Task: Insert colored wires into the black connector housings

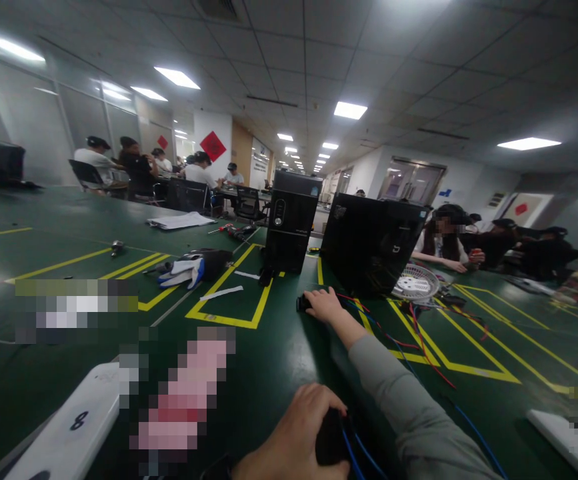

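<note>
My right hand (325,305) reaches forward over the green table, its fingers closed on a small black block (301,305) whose kind I cannot make out. Close to me, at the bottom, my left hand (296,437) curls its thumb and fingers around a black object (333,437). Blue wires (353,447) run beside that object; whether they are joined to it is hidden. Beyond my right hand stand two black computer towers, one narrow (293,223) and one wider (373,243). Red and blue wires (393,339) lie to the right of my right forearm.
A round metal fan grille (413,283) sits by the wider tower. White-and-blue gloves (183,272), screwdrivers (229,230) and papers (181,221) lie on the left. Yellow tape (223,323) marks the table. A white case marked 8 (76,420) is at lower left. A person (449,237) sits opposite.
</note>
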Demonstrator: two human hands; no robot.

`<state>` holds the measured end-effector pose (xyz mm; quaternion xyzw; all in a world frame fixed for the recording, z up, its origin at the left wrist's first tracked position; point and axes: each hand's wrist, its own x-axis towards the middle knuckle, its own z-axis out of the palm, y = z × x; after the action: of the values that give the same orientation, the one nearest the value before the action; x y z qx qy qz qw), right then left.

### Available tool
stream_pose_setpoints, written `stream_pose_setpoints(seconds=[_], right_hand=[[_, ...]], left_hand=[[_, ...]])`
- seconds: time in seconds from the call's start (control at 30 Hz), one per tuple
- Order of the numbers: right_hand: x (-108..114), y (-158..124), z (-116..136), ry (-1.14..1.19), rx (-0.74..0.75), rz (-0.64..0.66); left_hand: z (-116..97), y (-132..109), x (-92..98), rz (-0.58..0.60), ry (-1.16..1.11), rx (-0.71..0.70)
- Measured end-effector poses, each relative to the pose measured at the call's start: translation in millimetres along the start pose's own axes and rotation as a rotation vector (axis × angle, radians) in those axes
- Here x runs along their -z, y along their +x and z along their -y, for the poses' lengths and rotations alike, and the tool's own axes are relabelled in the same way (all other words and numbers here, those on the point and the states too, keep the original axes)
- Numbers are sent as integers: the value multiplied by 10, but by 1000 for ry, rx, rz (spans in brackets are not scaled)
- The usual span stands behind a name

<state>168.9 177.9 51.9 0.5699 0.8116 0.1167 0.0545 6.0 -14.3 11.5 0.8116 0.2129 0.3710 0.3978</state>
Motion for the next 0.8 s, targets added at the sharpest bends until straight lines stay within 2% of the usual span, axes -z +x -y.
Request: stream_pose_setpoints(seconds=[0.23, 0.33, 0.43, 0.5, 0.6, 0.7, 0.8], right_hand=[[-84, -242, -341, 74, -62, -35], [-25, -382, -364, 140, -87, -134], [82, -597, -281, 224, -126, -269], [154, -846, -179, 289, -136, -322], [242, -1403, 30, 392, -116, -300], [303, -2021, 280, 476, -99, -204], [325, -2441, 499, 704, -120, -31]], left_hand=[[20, 5, -18, 26, 80, 0], [-11, 9, -10, 41, 123, 18], [-34, 7, 5, 60, 167, 29], [-39, -3, 10, 60, 194, 18], [-39, -21, 9, 65, 228, 7], [-41, -24, -5, 60, 269, 22], [-40, -11, -29, 23, 309, 48]])
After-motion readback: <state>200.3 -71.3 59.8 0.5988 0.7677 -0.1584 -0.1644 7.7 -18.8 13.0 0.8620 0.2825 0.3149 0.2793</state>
